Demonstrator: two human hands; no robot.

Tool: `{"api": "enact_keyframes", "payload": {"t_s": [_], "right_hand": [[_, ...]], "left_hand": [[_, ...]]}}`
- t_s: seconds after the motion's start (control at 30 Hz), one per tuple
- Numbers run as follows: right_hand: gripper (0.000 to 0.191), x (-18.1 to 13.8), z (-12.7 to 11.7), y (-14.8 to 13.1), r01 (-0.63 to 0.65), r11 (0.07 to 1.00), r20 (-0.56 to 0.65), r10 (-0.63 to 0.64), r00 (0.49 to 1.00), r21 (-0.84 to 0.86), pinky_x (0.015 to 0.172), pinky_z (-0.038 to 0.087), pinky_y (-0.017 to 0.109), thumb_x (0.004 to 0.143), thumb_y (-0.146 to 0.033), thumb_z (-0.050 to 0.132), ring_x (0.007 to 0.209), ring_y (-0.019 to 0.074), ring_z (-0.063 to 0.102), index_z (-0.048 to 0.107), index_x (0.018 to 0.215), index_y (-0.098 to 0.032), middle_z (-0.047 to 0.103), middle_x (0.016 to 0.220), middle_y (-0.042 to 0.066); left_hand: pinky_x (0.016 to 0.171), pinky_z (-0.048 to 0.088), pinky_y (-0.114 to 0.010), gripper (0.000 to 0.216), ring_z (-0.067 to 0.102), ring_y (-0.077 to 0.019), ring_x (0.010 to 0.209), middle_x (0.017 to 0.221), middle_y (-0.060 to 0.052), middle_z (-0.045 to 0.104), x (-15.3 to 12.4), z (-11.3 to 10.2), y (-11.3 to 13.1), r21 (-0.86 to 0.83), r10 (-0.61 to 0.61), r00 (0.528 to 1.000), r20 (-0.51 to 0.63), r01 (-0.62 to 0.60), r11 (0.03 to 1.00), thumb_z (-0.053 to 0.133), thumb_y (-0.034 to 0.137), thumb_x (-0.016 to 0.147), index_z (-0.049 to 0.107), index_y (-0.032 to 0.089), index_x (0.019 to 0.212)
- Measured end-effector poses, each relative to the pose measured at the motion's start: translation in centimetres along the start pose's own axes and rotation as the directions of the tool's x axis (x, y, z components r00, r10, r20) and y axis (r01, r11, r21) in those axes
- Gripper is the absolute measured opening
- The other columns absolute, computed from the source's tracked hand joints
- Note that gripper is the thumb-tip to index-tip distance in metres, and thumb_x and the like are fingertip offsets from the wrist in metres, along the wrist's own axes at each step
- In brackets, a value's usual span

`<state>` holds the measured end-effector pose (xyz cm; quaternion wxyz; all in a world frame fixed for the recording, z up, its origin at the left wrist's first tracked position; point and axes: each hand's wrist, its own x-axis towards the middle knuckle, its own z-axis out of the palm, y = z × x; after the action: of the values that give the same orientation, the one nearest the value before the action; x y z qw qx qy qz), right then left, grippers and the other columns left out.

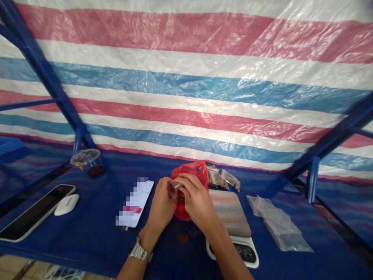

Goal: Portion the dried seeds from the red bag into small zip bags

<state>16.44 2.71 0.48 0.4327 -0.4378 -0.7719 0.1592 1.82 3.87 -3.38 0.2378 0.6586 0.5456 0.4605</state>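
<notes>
My left hand (161, 208) and my right hand (197, 200) are closed together on a small clear plastic bag (175, 188), pinching it between the fingers just in front of a red plastic bag (192, 172). A metal watch (141, 252) sits on my left wrist. Several small filled clear packets (223, 178) lie behind the red bag, to its right. A kitchen scale (231, 217) with a shiny plate rests under my right forearm.
A phone (135, 203) lies left of my hands, a larger dark tablet (35, 212) and a white case (67, 204) further left. A clear cup (86, 160) stands at the back left. Empty zip bags (278, 223) lie on the right. Blue frame posts (311, 175) flank the blue table.
</notes>
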Motion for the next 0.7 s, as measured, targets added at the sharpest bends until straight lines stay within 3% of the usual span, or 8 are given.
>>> {"api": "enact_keyframes", "payload": {"t_s": [0.2, 0.3, 0.4, 0.47, 0.6, 0.7], "right_hand": [[0.035, 0.3, -0.8, 0.2, -0.06, 0.995, -0.063, 0.065, 0.996, 0.079, 0.109, 0.049, 0.039, 0.095, -0.01, 0.051, 0.12, 0.0221, 0.063, 0.069, 0.121, -0.025, 0.069, 0.127, 0.006], [0.033, 0.2, -1.4, 1.3, -0.132, 0.991, -0.125, 0.129, 0.984, -0.022, 0.108, 0.048, 0.045, 0.093, -0.012, 0.056, 0.116, 0.026, 0.063, 0.069, 0.121, -0.024, 0.072, 0.122, 0.007], [0.033, -0.1, -1.9, 2.2, -0.155, 0.975, -0.075, 0.144, 0.987, -0.157, 0.106, 0.046, 0.052, 0.091, -0.013, 0.061, 0.115, 0.0306, 0.062, 0.071, 0.12, -0.022, 0.074, 0.118, 0.008], [0.034, -0.2, -2.3, 2.0, -0.14, 0.977, -0.058, 0.132, 0.99, -0.161, 0.106, 0.045, 0.053, 0.092, -0.014, 0.062, 0.116, 0.0308, 0.061, 0.07, 0.124, -0.023, 0.073, 0.121, 0.009], [0.023, -0.2, -3.6, -0.9, -0.074, 0.996, -0.076, 0.078, 0.994, 0.054, 0.103, 0.048, 0.042, 0.097, -0.022, 0.06, 0.111, 0.0236, 0.063, 0.07, 0.118, -0.025, 0.071, 0.117, 0.006], [0.015, -0.6, -4.1, -3.3, -0.07, 0.969, 0.045, 0.061, 0.997, 0.236, 0.094, 0.052, 0.033, 0.092, -0.024, 0.069, 0.101, 0.0196, 0.066, 0.07, 0.107, -0.026, 0.072, 0.107, 0.003]], "left_hand": [[0.076, 0.048, -0.037, 0.011, 0.058, -0.0223, 0.083, 0.091, -0.001, 0.055, 0.0, 0.0, -0.2, 0.019, -0.015, 0.999, -0.049, 0.016, 1.0, 0.06, 0.029, 0.093, 0.052, 0.023, 0.096], [0.082, 0.049, -0.041, 0.019, 0.057, -0.0238, 0.088, 0.096, -0.003, 0.053, 0.1, 0.0, -0.1, 0.108, 0.026, 0.993, -0.114, -0.014, 0.994, 0.064, 0.036, 0.092, 0.051, 0.023, 0.095], [0.086, 0.05, -0.042, 0.019, 0.057, -0.0247, 0.092, 0.101, -0.005, 0.051, 0.2, -0.1, 0.2, 0.155, 0.085, 0.982, -0.166, -0.059, 0.986, 0.065, 0.034, 0.091, 0.051, 0.023, 0.096], [0.086, 0.05, -0.043, 0.019, 0.056, -0.0256, 0.093, 0.101, -0.005, 0.051, 0.3, -0.4, 0.8, 0.182, 0.128, 0.967, -0.219, -0.089, 0.979, 0.065, 0.033, 0.09, 0.051, 0.023, 0.096], [0.076, 0.049, -0.041, 0.022, 0.055, -0.0254, 0.083, 0.089, -0.002, 0.053, 0.0, -1.1, 2.8, 0.252, 0.158, 0.926, -0.342, -0.072, 0.965, 0.067, 0.035, 0.09, 0.05, 0.024, 0.097], [0.071, 0.048, -0.04, 0.026, 0.055, -0.0242, 0.079, 0.09, -0.002, 0.054, -0.8, -1.2, 4.3, 0.26, 0.148, 0.9, -0.41, -0.04, 0.965, 0.067, 0.029, 0.088, 0.051, 0.022, 0.106]]}}
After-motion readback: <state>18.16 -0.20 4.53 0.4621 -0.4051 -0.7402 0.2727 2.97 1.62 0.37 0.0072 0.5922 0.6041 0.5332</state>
